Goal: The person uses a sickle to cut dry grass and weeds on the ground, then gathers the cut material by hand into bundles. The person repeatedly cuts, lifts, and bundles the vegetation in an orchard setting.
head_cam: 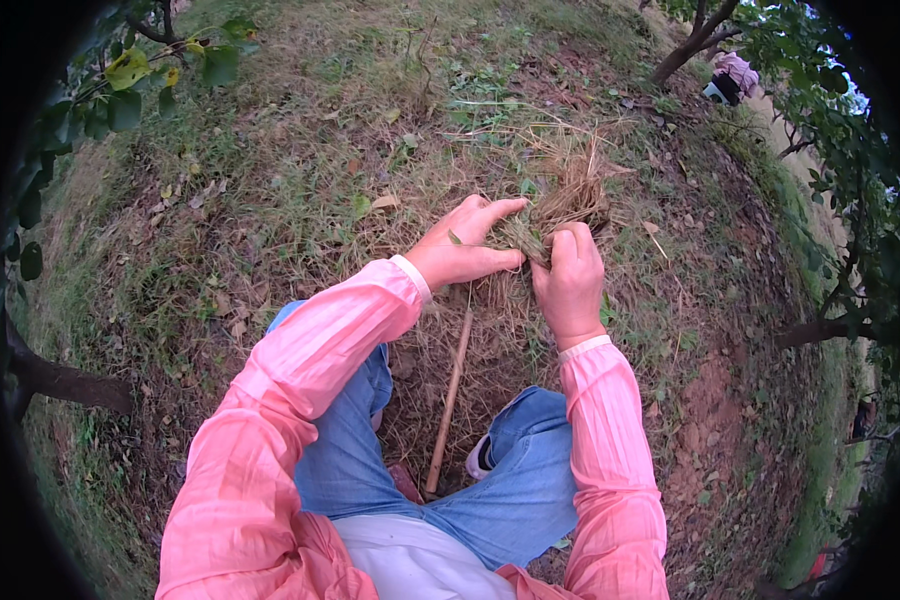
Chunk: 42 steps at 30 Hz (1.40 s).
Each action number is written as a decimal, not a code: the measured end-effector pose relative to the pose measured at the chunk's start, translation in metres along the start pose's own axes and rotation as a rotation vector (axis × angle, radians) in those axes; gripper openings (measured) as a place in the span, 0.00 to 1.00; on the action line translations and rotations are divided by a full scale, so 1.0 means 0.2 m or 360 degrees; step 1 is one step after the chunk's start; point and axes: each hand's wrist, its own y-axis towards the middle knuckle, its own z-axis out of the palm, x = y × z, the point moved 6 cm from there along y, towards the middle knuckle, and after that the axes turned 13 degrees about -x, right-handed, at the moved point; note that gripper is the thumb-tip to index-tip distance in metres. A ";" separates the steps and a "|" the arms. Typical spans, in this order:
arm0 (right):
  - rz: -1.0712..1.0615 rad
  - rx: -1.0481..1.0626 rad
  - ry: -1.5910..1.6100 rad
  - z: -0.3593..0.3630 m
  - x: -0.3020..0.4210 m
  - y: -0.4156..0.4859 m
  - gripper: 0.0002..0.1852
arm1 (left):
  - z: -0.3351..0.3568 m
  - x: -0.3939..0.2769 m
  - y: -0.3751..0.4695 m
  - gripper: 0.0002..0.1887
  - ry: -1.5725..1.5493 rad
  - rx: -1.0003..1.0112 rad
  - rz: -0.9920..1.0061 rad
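My right hand is closed on the near end of a bundle of dry grass, its fingers curled around twisted stalks. Beside it on the left, my left hand has its thumb and forefinger spread around some greener grass at the bundle's edge; whether it grips any stalks is unclear. The loose, straw-coloured ends of the bundle fan out beyond both hands. Below them, a wooden stick, perhaps a tool handle, lies on the ground between my knees; its far end runs into the grass.
Grass and fallen leaves cover the sloping ground, with bare reddish soil at the right. Tree branches reach in from the left, and more stand at the right. Another person is bent over in the distance at the upper right.
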 end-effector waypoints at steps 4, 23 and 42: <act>0.0064 0.0054 0.0027 0.00 0.01 0.00 0.16 | 0.04 0.02 -0.01 0.34 0.0162 0.0036 -0.0001; 0.0128 0.0660 0.0171 -0.06 0.02 -0.01 0.68 | 0.05 0.27 0.04 0.22 -0.0645 -0.0155 -0.0967; 0.1328 0.0462 0.0651 0.23 -0.26 -0.01 0.55 | -0.17 0.20 0.10 0.48 -0.1595 0.0495 -0.0986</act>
